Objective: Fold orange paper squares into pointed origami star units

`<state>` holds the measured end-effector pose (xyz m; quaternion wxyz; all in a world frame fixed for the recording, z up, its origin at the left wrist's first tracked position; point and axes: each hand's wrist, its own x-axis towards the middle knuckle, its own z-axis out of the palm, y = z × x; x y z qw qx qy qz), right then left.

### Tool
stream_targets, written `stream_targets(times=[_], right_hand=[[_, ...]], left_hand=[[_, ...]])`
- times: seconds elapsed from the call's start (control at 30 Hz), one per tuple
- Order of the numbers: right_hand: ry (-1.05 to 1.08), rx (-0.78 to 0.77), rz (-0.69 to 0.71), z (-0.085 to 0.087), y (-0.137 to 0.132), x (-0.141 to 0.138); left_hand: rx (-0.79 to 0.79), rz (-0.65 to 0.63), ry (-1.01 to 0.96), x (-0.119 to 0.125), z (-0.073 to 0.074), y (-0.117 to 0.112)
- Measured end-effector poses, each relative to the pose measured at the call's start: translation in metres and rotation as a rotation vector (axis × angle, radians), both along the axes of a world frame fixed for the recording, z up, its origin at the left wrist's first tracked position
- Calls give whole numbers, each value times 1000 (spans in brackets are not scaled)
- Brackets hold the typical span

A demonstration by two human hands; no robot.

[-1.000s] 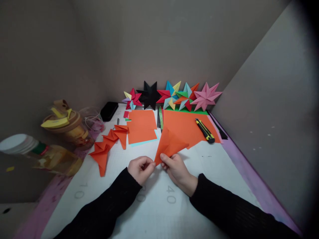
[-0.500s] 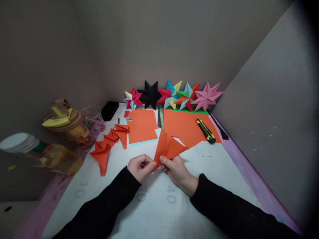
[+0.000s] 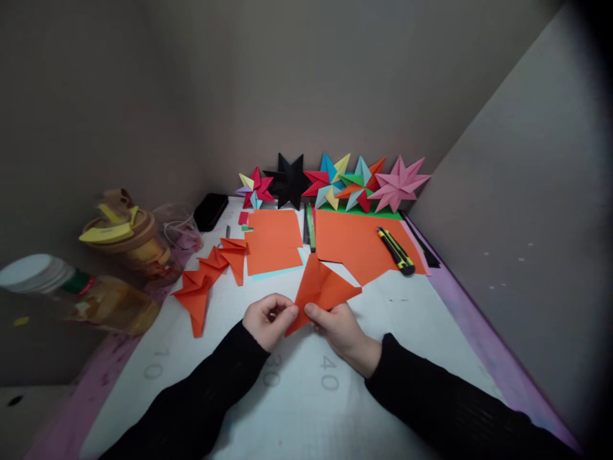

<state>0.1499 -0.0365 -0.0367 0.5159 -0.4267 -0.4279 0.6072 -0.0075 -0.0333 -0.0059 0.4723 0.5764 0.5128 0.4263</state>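
Note:
A folded piece of orange paper (image 3: pixel 322 285) with pointed corners is held up over the white mat. My right hand (image 3: pixel 345 332) grips its lower edge, thumb flat on the front and the other fingers behind. My left hand (image 3: pixel 268 322) is closed in a pinch at the paper's left edge, thumb and forefinger tips together; the fingers behind are partly hidden. To the left on the mat lie several folded orange paper pieces (image 3: pixel 195 295) in a slanting row.
Orange sheets (image 3: pixel 272 243) and a large orange sheet (image 3: pixel 349 233) lie behind my hands, with a yellow-black utility knife (image 3: pixel 395 251) on the latter. Several paper stars (image 3: pixel 290 182) lean along the wall. A phone (image 3: pixel 211 212), lidded cup (image 3: pixel 131 243) and bottle (image 3: pixel 103 300) stand left.
The folded paper has tilted slightly, and its lower tip now shows more below my left fingertips. My left hand has shifted a little left and up; my right hand barely moves.

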Motion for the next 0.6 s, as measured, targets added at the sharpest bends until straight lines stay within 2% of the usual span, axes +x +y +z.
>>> stream_targets(times=[0.17, 0.43, 0.6], right_hand=[[-135, 105, 55, 15, -3, 0], [-214, 131, 76, 10, -4, 1], [-194, 146, 124, 16, -4, -3]], left_hand=[[70, 48, 45, 1, 2, -1], [61, 54, -29, 2, 4, -2], [30, 48, -58, 4, 1, -2]])
